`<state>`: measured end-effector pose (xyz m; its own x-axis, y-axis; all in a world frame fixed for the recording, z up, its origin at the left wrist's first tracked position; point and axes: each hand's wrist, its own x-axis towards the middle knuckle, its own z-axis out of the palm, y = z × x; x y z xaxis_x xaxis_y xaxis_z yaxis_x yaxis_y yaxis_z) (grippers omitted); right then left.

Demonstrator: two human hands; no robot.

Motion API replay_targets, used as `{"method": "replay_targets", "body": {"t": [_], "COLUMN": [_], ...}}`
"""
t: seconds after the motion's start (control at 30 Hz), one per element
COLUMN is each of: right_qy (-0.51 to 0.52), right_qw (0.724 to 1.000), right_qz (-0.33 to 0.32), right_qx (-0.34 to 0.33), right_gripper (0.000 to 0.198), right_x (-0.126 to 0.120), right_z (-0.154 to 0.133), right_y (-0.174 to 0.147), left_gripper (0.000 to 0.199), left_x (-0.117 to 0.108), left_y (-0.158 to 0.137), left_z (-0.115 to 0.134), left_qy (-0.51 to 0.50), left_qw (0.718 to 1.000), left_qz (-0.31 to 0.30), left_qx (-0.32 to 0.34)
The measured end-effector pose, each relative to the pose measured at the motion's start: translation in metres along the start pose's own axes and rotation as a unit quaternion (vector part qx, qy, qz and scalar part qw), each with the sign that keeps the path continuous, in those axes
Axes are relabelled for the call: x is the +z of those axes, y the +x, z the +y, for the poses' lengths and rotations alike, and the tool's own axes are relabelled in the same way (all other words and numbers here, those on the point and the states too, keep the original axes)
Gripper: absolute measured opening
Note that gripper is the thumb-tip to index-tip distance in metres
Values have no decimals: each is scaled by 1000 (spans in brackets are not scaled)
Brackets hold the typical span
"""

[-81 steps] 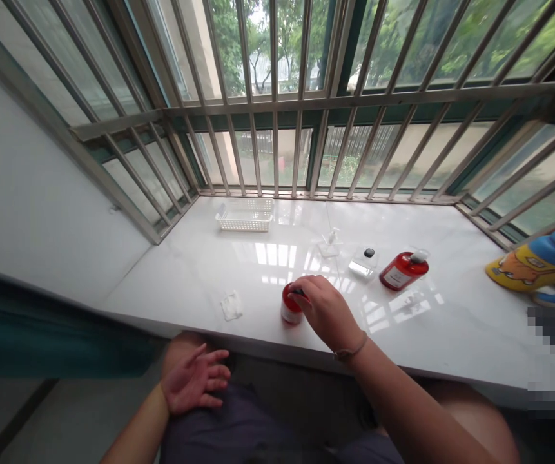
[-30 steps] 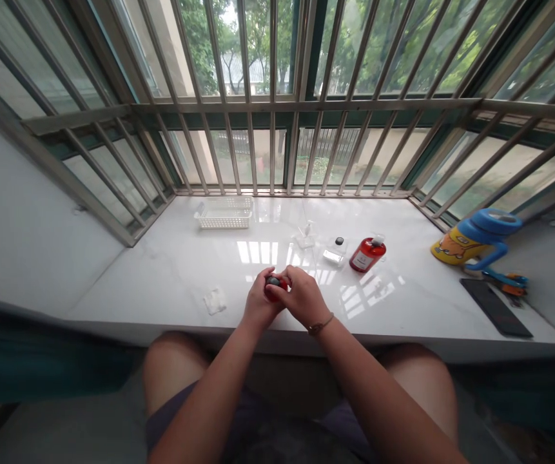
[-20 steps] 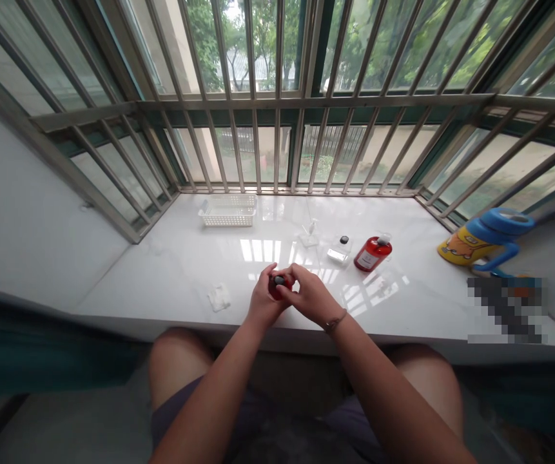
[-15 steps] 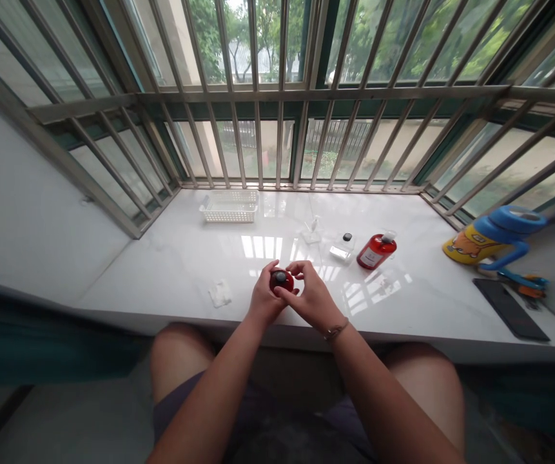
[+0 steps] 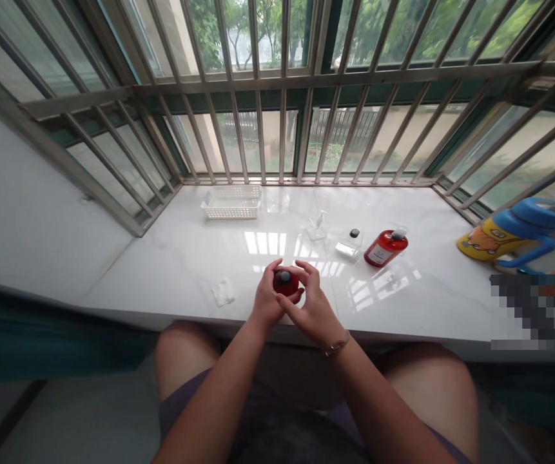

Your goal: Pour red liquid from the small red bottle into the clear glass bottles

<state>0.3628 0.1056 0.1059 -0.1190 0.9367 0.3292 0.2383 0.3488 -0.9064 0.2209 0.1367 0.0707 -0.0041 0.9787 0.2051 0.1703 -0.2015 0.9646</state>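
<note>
In the head view my left hand (image 5: 268, 298) is wrapped round a small red bottle with a dark cap (image 5: 285, 284), held at the front edge of the white counter. The cap points up toward me. My right hand (image 5: 312, 298) is curved at the bottle's right side, fingers and thumb apart; its thumb crosses in front near my left fingers. Whether its fingertips touch the bottle is hard to make out. To the right lie a clear bottle with a black cap (image 5: 347, 247) and a larger red bottle with a clear pump top (image 5: 384, 249).
A white perforated basket (image 5: 231, 212) stands at the back left. Behind my hands is a small clear pump piece (image 5: 318, 231). A crumpled white tissue (image 5: 222, 292) lies front left. At far right are a blue and yellow mug (image 5: 509, 232) and a blurred-out patch. Window bars (image 5: 282, 138) rise behind.
My right hand's fingers have spread a little from the bottle's cap. The view has shifted slightly, and the far right corner is now pixelated. The bottle stays in my left hand.
</note>
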Motion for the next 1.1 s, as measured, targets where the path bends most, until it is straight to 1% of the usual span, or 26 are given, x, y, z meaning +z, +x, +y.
{"method": "replay_targets", "body": {"t": [0.1, 0.17, 0.27, 0.33, 0.43, 0.47, 0.57, 0.63, 0.67, 0.73, 0.8, 0.87, 0.93, 1.1], "right_qy": [8, 4, 7, 2, -26, -29, -7, -1, -8, -35, -64, -83, -92, -101], "right_qw": [1000, 999, 1000, 1000, 997, 996, 998, 999, 999, 996, 991, 990, 991, 992], "right_qz": [26, 38, 12, 20, 76, 84, 61, 46, 52, 87, 115, 111, 97, 79], "right_qx": [1, -3, -11, -16, -8, -3, 9, 3, -2, -4, 11, 28, 29, -22], "right_gripper": [87, 86, 86, 88, 83, 80, 78, 78, 79, 77, 73, 65, 56, 39], "right_x": [3, 5, 6, 7, 9, 10, 12, 14, 14, 16, 16, 15, 13, 4], "right_z": [2, 3, 1, 0, 0, 0, -2, -4, -4, -4, -2, -2, -2, -2], "right_y": [-1, -1, -1, 0, 1, 2, 4, 5, 6, 8, 12, 16, 20, 21], "left_gripper": [87, 87, 86, 85, 83, 82, 73, 68, 67, 68, 65, 55, 51, 62], "left_x": [0, 0, -1, 0, 1, 1, 1, 1, 1, 1, 3, 4, 5, 4], "left_y": [0, 0, 0, 0, -1, -1, 0, 0, 0, 0, 1, 1, 1, 1], "left_z": [1, 1, 0, 0, 0, 0, 2, 3, 3, 3, 3, 2, 1, -3], "left_qy": [3, 1, 4, 8, 5, 4, 7, 10, 12, 17, 24, 29, 26, 6], "left_qw": [1000, 1000, 1000, 1000, 1000, 1000, 1000, 1000, 1000, 1000, 999, 999, 999, 1000], "left_qz": [2, 0, 1, 2, 6, 8, 12, 10, 10, 15, 25, 32, 31, 25], "left_qx": [-1, 0, 0, -1, -1, -1, 3, 8, 9, 4, -4, -13, -16, -13]}}
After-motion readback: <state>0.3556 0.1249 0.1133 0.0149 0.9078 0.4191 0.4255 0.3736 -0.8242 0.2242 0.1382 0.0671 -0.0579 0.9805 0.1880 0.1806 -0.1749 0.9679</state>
